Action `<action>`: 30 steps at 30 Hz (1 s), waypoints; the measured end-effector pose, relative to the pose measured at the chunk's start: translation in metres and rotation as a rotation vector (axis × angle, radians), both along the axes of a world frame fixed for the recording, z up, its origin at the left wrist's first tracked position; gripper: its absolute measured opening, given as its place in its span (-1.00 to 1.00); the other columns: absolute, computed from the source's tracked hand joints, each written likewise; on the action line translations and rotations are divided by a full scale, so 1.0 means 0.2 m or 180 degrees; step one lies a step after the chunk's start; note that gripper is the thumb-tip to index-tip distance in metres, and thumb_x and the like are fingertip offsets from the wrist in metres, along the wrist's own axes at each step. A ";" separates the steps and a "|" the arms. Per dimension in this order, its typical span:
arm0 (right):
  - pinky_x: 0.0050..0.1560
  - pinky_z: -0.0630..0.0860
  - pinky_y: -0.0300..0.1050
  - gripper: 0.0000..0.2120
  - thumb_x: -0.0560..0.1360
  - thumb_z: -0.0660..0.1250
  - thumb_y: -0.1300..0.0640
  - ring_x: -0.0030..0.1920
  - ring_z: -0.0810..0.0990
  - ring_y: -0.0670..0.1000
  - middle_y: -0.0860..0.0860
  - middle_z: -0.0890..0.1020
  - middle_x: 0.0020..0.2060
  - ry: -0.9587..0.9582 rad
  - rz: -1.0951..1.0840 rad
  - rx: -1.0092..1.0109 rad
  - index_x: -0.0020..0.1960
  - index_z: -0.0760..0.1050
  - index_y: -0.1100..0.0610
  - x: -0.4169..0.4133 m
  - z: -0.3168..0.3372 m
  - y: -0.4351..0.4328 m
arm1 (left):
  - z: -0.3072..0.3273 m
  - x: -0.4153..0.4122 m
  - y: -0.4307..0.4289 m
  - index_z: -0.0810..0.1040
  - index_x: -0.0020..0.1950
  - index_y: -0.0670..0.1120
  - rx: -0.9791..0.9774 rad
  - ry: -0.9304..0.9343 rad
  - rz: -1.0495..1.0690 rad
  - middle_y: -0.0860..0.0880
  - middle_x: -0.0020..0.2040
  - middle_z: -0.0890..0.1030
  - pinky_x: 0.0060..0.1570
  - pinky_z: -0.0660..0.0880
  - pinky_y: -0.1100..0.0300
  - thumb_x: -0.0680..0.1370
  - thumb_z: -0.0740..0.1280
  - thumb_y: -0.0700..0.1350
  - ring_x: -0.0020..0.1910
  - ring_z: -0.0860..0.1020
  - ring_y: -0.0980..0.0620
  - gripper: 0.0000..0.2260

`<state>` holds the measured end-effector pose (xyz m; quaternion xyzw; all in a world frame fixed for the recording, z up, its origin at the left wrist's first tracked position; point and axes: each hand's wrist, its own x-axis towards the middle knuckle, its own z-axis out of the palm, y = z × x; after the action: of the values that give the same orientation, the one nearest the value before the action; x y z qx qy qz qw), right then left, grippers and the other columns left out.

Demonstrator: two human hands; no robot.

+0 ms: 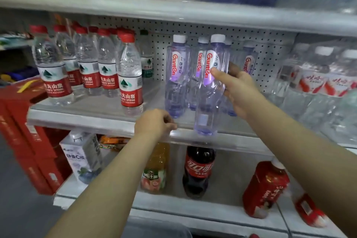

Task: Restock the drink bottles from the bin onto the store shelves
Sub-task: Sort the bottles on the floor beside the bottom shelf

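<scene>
The right hand (pixel 237 91) grips the held bottle (pixel 207 106), a clear violet water bottle with a white cap, at its mid-body. The thumb lies across the front of the label and the fingers (pixel 234 68) wrap round the back, so the grip is clamped on the bottle. The bottle lies at 9 o'clock of the palm. Its cap is at 12 o'clock above the thumb and its base at 6 o'clock below the hand. It stands almost upright, with the base at the front lip of the middle shelf (pixel 96 120); whether the base touches the shelf cannot be told. At 9 to 10 o'clock of it, just beside and behind, stand matching violet bottles (pixel 176 75). Further toward 9 o'clock is a group of red-cap bottles (pixel 129 75). The left hand (pixel 154 121) is at the shelf lip, at 8 o'clock of the held bottle and apart from it. Its fingers are curled together and the thumb tip is on the lip; whether they grip the lip cannot be told. A cola bottle (pixel 199 170) stands on the shelf below, at 6 o'clock.
</scene>
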<state>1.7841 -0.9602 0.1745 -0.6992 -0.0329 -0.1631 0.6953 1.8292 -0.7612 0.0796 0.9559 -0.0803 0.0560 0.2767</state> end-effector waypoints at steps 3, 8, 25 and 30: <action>0.39 0.39 0.16 -0.02 0.11 0.64 -0.21 0.31 0.54 0.06 0.05 0.57 0.29 -0.0022 -0.0004 0.0104 0.44 0.40 0.08 0.05 0.02 0.02 | 0.00 0.00 -0.01 0.62 -0.17 0.08 0.0030 -0.0057 0.0092 0.03 -0.06 0.67 -0.11 0.48 0.16 0.40 0.51 0.10 -0.02 0.60 -0.02 -0.85; 0.47 0.31 0.09 -0.33 0.49 0.46 0.16 0.35 0.50 -0.02 -0.01 0.52 0.36 -0.0077 0.0061 0.0291 0.52 0.26 0.06 0.14 0.00 0.01 | 0.00 0.03 -0.01 0.55 -0.30 0.09 -0.0109 0.0117 0.0133 0.06 -0.10 0.66 -0.13 0.48 0.17 0.37 0.53 0.11 -0.06 0.60 0.00 -0.80; 0.33 0.25 -0.17 -0.21 0.56 0.37 0.03 0.51 0.24 0.03 -0.01 0.20 0.55 0.0070 -0.0239 -0.1136 0.60 -0.07 -0.07 0.14 -0.28 0.07 | -0.01 0.04 0.01 0.56 -0.31 0.08 -0.0261 0.0023 0.0023 0.13 -0.22 0.65 -0.06 0.54 0.11 0.35 0.55 0.11 -0.13 0.60 0.09 -0.79; 0.20 0.26 -0.24 -0.26 0.56 0.36 0.08 0.46 0.30 0.05 0.06 0.24 0.52 0.0139 -0.0269 -0.1126 0.59 0.00 -0.02 0.15 -0.27 0.05 | 0.03 0.03 0.02 0.64 -0.12 -0.02 -0.1149 0.0185 -0.0042 0.06 -0.15 0.65 -0.02 0.51 0.17 0.37 0.54 0.08 -0.05 0.61 0.03 -0.77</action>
<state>1.8146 -0.9512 0.1201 -0.8147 -0.0166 -0.1686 0.5545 1.8360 -0.7578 0.0851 0.8914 -0.0672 0.0400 0.4464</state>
